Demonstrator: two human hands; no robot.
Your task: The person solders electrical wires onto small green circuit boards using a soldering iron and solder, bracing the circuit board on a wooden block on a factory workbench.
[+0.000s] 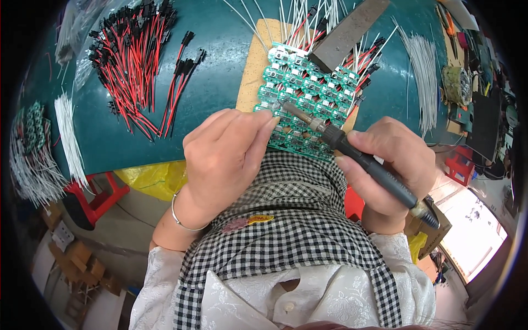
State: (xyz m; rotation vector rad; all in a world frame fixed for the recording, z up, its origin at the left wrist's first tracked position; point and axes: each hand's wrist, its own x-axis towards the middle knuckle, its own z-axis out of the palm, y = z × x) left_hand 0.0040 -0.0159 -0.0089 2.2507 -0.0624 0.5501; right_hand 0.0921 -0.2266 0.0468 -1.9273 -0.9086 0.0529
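Note:
A green panel of small circuit boards [312,86] lies on a tan perforated board [250,82] at the table's near edge. My right hand [399,159] grips the dark handle of a soldering iron [360,157]. The iron's tip points to the left part of the panel. My left hand [225,143] is closed in a pinch at the panel's left edge, close to the tip; what its fingertips hold, if anything, is hidden. Across the panel's far right part rests a dark metal bar [349,36]. White wires and red-black wires stick out beyond the panel's far side.
Red-black wires with black connectors [129,71] lie piled on the green table [220,49] at left. White wires form bundles at left [69,137] and right [422,82]. Wired boards [36,129] sit far left. Tools, including orange-handled pliers [449,27], line the right edge.

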